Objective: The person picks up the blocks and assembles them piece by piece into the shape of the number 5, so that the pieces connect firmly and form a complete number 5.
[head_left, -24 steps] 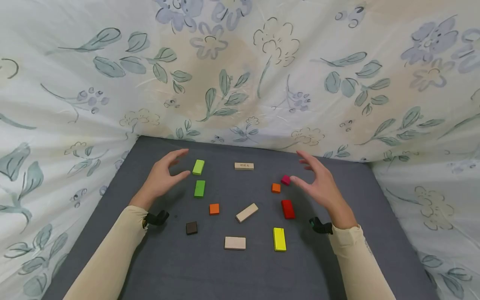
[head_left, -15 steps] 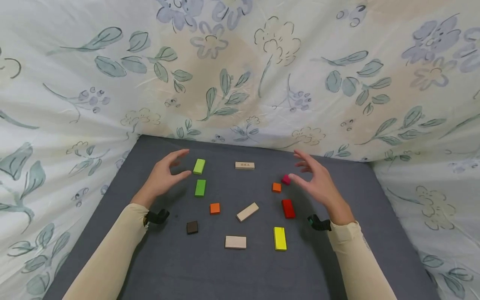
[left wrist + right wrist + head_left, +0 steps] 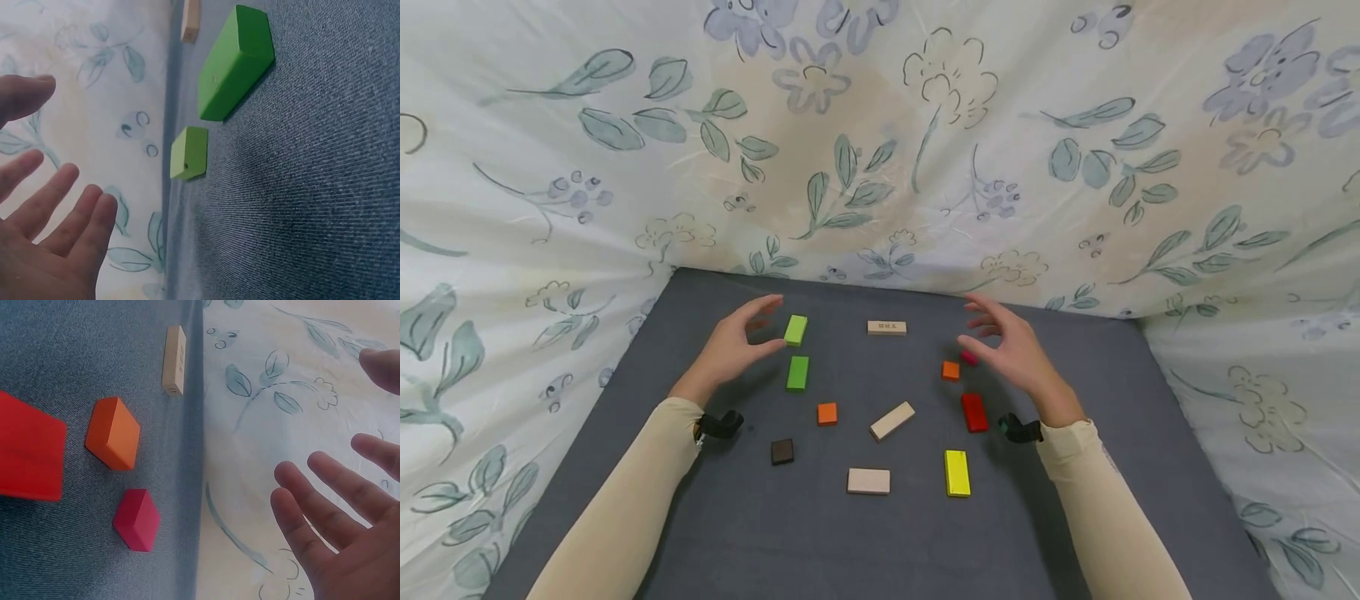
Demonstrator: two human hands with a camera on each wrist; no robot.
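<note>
My left hand (image 3: 730,346) hovers above the cloth at the far left, fingers relaxed and thumb apart, holding nothing. Nearest to it are a light green block (image 3: 796,330) and a darker green block (image 3: 797,373); both also show in the left wrist view, the light green block (image 3: 189,153) beyond the green one (image 3: 237,62). On the right, my right hand (image 3: 1011,350) is raised with spread fingers and nothing in it. It partly covers a magenta block (image 3: 969,357) in the head view. Beside that lie an orange block (image 3: 951,370) and a red block (image 3: 974,412).
A wooden block with printed marks (image 3: 887,327) lies at the back. Nearer are another orange block (image 3: 827,414), a dark brown block (image 3: 782,452), a slanted wooden block (image 3: 892,422), a pale block (image 3: 868,481) and a yellow block (image 3: 957,473). A floral curtain (image 3: 880,150) surrounds the grey cloth.
My right hand has moved left, over part of the magenta block. The left hand has shifted slightly right. The blocks stay where they were on the cloth.
</note>
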